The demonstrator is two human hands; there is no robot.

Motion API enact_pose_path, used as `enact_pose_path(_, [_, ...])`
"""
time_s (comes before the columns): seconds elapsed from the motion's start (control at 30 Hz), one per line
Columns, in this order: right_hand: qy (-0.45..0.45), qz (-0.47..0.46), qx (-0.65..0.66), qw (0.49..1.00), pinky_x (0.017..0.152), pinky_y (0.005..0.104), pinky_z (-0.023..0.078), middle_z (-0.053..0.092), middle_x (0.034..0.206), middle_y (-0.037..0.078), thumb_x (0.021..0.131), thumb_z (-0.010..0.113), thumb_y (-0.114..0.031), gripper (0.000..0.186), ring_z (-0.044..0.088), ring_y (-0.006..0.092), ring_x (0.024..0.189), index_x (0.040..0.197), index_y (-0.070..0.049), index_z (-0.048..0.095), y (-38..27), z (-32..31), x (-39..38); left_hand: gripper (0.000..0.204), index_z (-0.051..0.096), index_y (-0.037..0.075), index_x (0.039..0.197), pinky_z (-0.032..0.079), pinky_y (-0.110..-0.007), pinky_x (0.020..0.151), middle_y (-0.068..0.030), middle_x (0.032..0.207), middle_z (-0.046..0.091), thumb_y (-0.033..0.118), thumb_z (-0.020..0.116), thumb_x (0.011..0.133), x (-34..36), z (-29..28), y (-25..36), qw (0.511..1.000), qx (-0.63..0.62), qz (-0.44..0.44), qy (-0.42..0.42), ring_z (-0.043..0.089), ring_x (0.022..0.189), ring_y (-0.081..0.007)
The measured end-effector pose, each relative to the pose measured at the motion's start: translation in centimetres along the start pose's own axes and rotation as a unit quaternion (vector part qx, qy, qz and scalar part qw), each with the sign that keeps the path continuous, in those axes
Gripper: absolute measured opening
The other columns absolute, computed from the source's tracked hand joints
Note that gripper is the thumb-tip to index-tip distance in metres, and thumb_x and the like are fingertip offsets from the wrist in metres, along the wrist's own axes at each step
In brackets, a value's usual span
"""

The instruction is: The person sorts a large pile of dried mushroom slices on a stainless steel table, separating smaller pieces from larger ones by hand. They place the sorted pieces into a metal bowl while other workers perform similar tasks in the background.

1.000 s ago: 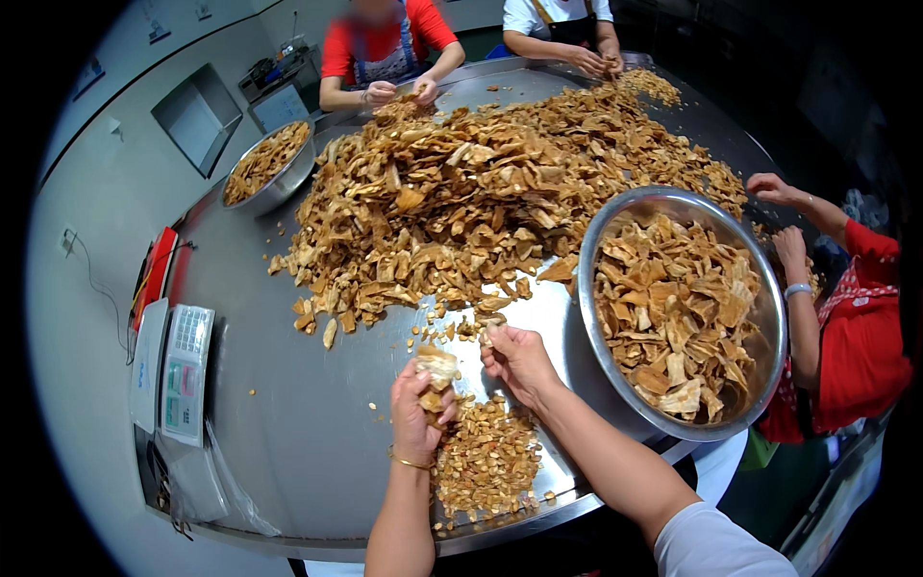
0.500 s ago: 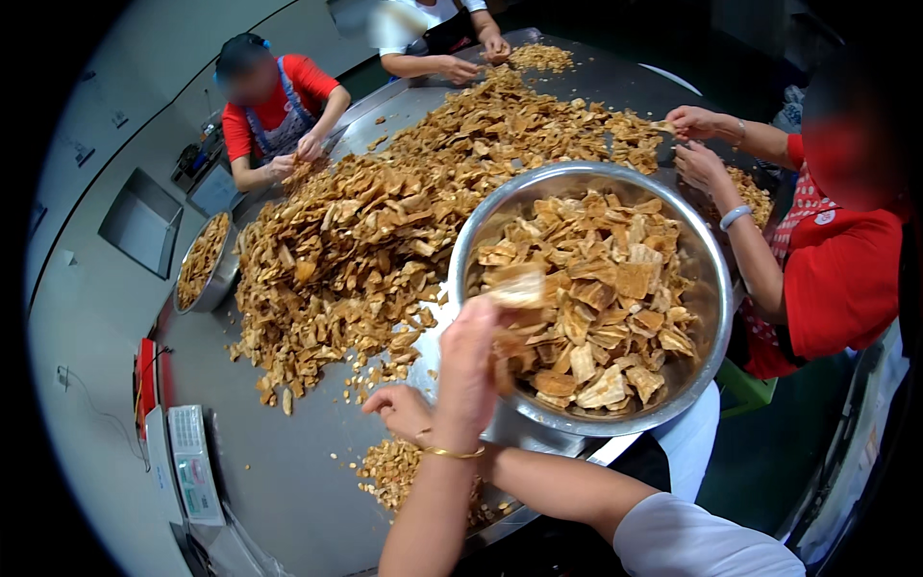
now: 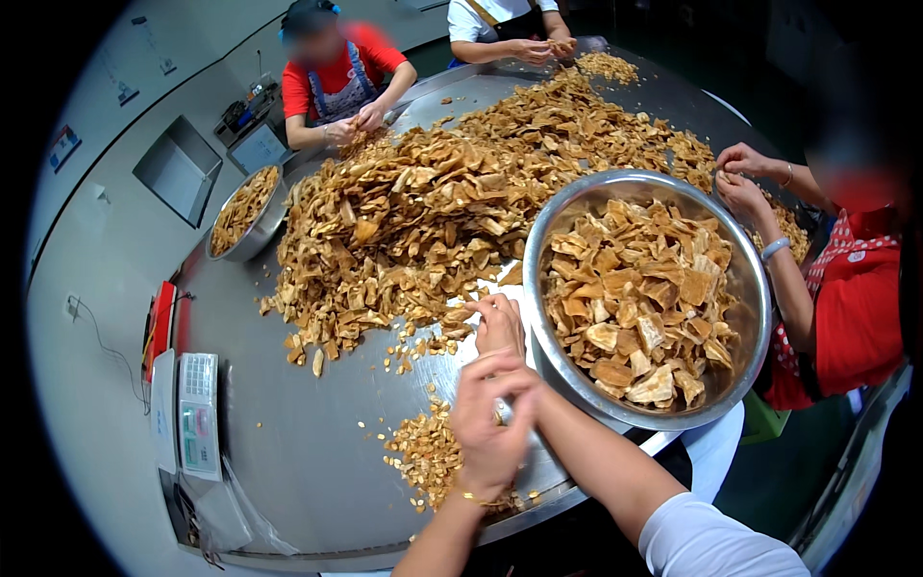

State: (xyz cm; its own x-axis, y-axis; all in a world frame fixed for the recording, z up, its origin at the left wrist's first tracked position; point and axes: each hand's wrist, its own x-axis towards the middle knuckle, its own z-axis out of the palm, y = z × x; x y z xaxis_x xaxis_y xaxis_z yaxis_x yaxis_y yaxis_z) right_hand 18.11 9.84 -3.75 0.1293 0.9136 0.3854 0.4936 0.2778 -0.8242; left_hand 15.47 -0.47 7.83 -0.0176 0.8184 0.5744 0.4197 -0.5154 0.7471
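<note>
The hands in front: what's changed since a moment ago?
The left hand, which carried chunks over the big bowl, has drawn back left, toward the body, and shows none now. The right hand has moved forward, from beside the small heap to near the edge of the big pile. The bowl, heap and pile stayed put.

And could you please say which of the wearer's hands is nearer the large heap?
The right hand, by the near edge of the large heap; the left hand is farther away, lower in the picture.

This looks like a food workroom. There is a big metal surface (image 3: 317,462), a dried-food heap (image 3: 404,212), aprons (image 3: 352,98) and a scale (image 3: 199,413).
</note>
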Motion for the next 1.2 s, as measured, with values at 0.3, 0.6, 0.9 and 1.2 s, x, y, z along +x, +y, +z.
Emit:
enact_pose_path(0.3, [-0.149,-0.16,-0.184,0.958,0.069,0.034,0.041,0.051,0.084,0.01,0.063,0.048,0.006,0.04,0.045,0.0263,0.082,0.102,-0.006,0.052,-0.3,-0.1,2.0,0.007,0.053,0.0,0.076,0.043,-0.019,0.057,-0.004,0.075,0.053,0.002,0.058,0.071,-5.3,-8.6,-8.5,0.941,-0.075,-0.269,0.189,0.051,0.065,-0.0091])
enact_pose_path(0.6, [-0.226,-0.209,-0.209,0.928,0.065,0.0372,0.042,0.05,0.079,0.011,0.062,0.052,0.002,0.014,0.048,0.0295,0.076,0.076,-0.002,0.052,-1.8,-0.2,2.8,0.012,0.054,0.0,0.063,0.041,-0.024,0.052,-0.0074,0.068,0.053,0.008,0.063,0.067,-4.9,-8.1,-9.9,0.982,0.095,-0.127,0.104,0.051,0.058,-0.0148])
enact_pose_path(0.9, [-0.205,0.331,0.438,0.81,0.062,0.0274,0.048,0.05,0.073,0.009,0.064,0.042,0.006,0.041,0.052,0.0171,0.061,0.104,0.005,0.044,-2.3,0.3,5.7,0.012,0.053,0.003,0.065,0.041,-0.031,0.051,-0.007,0.065,0.05,0.01,0.062,0.067,-4.6,-8.3,-9.6,0.98,0.14,-0.105,0.09,0.051,0.058,-0.0217])
enact_pose_path(1.2, [-0.042,0.419,0.631,0.652,0.056,0.0268,0.041,0.051,0.075,0.01,0.072,0.056,-0.023,0.027,0.048,0.0195,0.066,0.087,0.0,0.053,-2.8,1.3,6.3,0.011,0.054,0.004,0.064,0.041,-0.032,0.053,-0.0068,0.066,0.05,0.011,0.062,0.067,-4.5,-8.4,-9.3,0.982,0.126,-0.105,0.092,0.051,0.061,-0.0233])
